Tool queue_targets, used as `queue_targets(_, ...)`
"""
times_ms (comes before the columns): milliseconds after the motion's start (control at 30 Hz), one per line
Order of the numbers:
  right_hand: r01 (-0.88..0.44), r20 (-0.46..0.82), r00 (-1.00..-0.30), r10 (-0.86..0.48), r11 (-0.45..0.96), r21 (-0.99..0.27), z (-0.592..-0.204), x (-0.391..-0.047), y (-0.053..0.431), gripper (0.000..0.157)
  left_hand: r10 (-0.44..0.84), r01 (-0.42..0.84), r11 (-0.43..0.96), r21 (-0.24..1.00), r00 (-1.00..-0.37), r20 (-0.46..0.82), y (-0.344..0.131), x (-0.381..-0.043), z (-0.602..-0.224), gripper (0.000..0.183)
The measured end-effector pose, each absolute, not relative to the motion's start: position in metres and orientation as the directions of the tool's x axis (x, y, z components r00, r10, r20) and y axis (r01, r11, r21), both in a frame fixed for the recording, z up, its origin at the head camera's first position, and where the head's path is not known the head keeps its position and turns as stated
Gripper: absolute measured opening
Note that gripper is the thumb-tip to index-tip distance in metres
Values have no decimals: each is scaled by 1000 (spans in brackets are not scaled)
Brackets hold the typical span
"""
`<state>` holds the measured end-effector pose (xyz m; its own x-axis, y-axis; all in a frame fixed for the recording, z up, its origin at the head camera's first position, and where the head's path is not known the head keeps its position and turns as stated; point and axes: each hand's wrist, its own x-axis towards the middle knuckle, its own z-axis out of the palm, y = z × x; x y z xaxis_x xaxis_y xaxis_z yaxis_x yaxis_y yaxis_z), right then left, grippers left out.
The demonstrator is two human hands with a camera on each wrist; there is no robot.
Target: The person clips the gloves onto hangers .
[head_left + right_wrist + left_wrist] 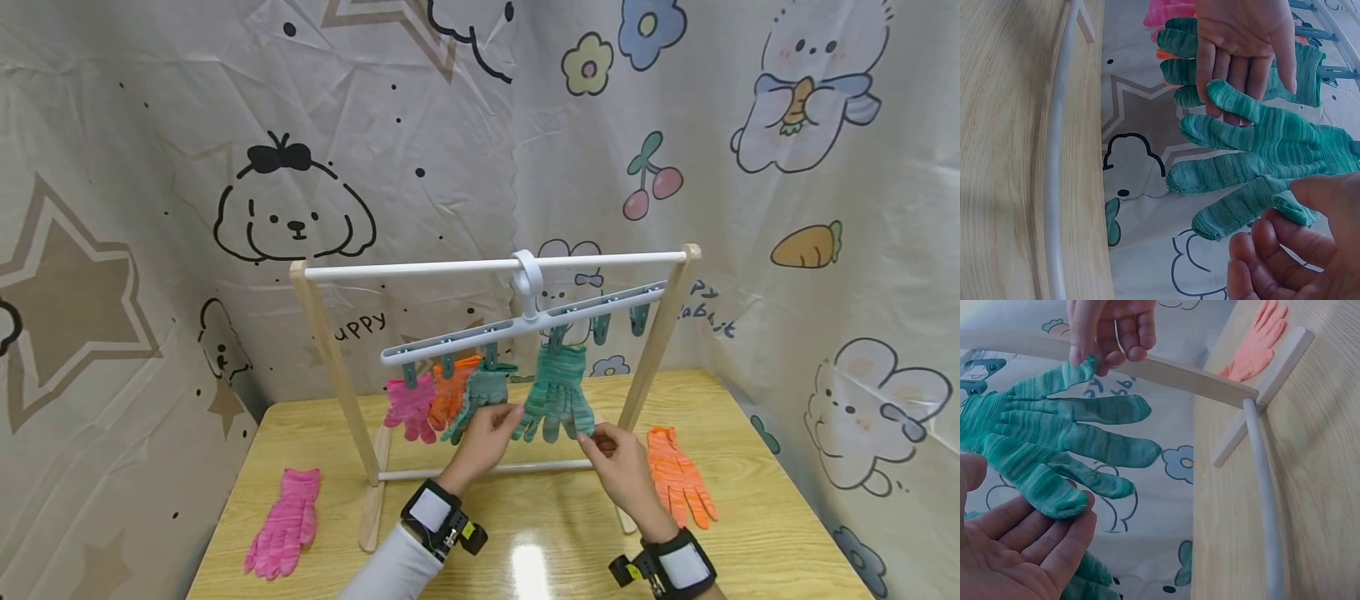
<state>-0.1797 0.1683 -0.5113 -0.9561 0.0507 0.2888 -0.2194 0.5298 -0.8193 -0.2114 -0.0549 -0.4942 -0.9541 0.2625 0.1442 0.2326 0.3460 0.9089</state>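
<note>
A green striped glove [558, 387] hangs by its cuff from a clip on the white clip hanger [465, 337], fingers down. My right hand [618, 467] pinches one outer finger of it between thumb and forefinger. On the other side my left hand [483, 446] has its fingers straight under another glove fingertip, the thumb apart from it, as the left wrist view shows. Just left of that glove hangs a second green glove [486, 390], partly behind my left hand. Farther left hang an orange glove [450, 392] and a pink glove [412, 408].
The hanger hooks over the white bar [420, 270] of a wooden stand [330, 367] and slopes down to the left. Bare clips [601, 328] hang at its right end. On the table [555, 517] lie a pink glove [285, 525] at left and an orange glove [678, 479] at right.
</note>
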Motion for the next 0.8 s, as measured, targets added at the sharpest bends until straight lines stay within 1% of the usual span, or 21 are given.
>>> queue_targets(267, -218, 289, -956, 51, 534, -817, -513, -178, 166, 28, 261, 243, 344, 907, -953, 156, -60, -207, -498, 49)
queue_targets(400, -219, 289, -956, 50, 536, -815, -513, -176, 166, 28, 263, 213, 343, 915, -957, 125, -61, -193, -477, 45)
queue_targets(500, -211, 282, -958, 51, 540, -815, -515, -175, 166, 28, 272, 218, 342, 914, -954, 126, -63, -186, -468, 41)
queue_targets(700, -205, 273, -961, 51, 530, -823, -519, -173, 166, 22, 278, 226, 302, 926, -950, 142, -68, -198, -508, 46)
queue_targets(800, -208, 274, -961, 50, 525, -825, -520, -171, 166, 21, 271, 247, 305, 920, -948, 164, -70, -198, -516, 47)
